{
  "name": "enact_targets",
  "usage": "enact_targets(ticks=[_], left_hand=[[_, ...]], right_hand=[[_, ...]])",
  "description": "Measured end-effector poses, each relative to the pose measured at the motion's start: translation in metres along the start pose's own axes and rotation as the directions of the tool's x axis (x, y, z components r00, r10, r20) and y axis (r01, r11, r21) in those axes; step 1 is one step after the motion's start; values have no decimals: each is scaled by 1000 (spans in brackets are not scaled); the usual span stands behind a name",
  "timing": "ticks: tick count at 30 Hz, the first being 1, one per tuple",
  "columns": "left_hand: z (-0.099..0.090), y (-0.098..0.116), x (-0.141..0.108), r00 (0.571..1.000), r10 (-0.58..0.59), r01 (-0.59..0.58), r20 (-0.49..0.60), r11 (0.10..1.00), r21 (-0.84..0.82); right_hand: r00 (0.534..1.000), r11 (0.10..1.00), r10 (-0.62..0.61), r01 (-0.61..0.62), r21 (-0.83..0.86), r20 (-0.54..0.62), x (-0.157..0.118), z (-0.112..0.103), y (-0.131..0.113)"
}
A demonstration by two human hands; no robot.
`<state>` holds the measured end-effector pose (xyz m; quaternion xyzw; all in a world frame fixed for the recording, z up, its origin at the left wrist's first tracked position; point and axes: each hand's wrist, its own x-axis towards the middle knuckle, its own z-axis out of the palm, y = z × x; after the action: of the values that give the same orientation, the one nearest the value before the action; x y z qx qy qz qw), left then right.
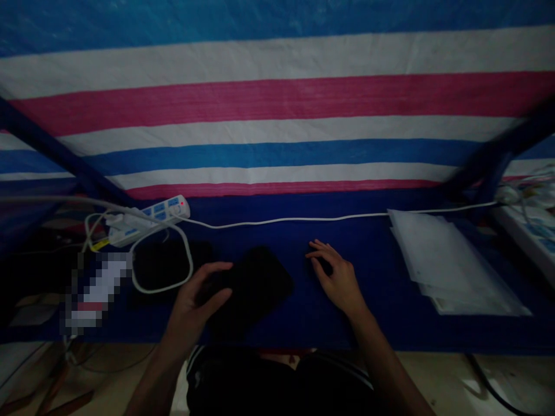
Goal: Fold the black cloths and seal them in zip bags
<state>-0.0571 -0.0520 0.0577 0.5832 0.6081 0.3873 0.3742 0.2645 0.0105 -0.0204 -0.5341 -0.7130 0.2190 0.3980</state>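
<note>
Left hand (196,301), digits parted, is flanking the dark object (261,283) at nine o'clock, grip indiscernible; right hand (340,283), loosely spread at three, should be steadying it.

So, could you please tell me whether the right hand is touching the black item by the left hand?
Apart: the head view shows a strip of blue tabletop between the right hand and the black item.

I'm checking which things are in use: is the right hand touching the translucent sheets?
No, the right hand is over the blue table, clearly apart from the translucent sheets.
</note>
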Motion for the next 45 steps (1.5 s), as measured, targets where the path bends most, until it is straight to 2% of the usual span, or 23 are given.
enact_targets(ticks=[2,3,5,7,9,11,15,17,19,21,24,26,30,33,39,45], left_hand=[[24,-3,10,985,74,-76,155,997,5],[36,-6,15,972,136,-144,194,989,31],[54,-10,23,948,251,-279,197,951,130],[65,-12,25,932,333,-360,143,898,253],[67,-11,18,918,385,-393,94,850,351],[65,-8,6,906,406,-418,120,811,408],[67,-9,-17,861,341,-497,378,725,477],[71,-13,-20,839,310,-522,447,688,504],[74,-17,-15,830,302,-534,469,672,513],[77,-20,-4,816,309,-551,488,668,499],[78,-23,17,788,346,-591,509,658,467],[76,-25,32,767,379,-620,517,644,448],[68,-28,55,714,424,-674,557,631,384],[61,-30,62,675,427,-693,601,646,320],[58,-38,59,700,497,-667,513,712,219],[61,-40,59,734,529,-629,425,766,132]], right_hand=[[1000,1000,2,-2,4,1,0,0,0],[1000,1000,3,-3,6,-2,-1,0,0],[1000,1000,10,-9,15,-15,-1,-1,-1],[999,999,20,-19,30,-33,-1,-1,-2],[998,999,27,-25,47,-48,-1,-1,-2],[998,998,29,-26,54,-59,-1,-1,-1],[999,999,13,-11,40,-49,-3,-2,-3],[999,1000,-12,13,27,-30,-5,-5,-9],[998,998,-68,68,4,8,-8,-9,-17],[983,987,-159,162,-24,97,-11,-11,-25],[915,950,-272,305,-70,297,-16,-9,-34],[887,933,-275,339,-122,370,-17,-4,-36],[901,920,-238,328,-213,363,-17,6,-32],[904,909,-234,334,-249,358,-18,7,-29],[895,905,-252,352,-238,368,-19,2,-27],[915,924,-234,315,-218,329,-11,-2,-28]])
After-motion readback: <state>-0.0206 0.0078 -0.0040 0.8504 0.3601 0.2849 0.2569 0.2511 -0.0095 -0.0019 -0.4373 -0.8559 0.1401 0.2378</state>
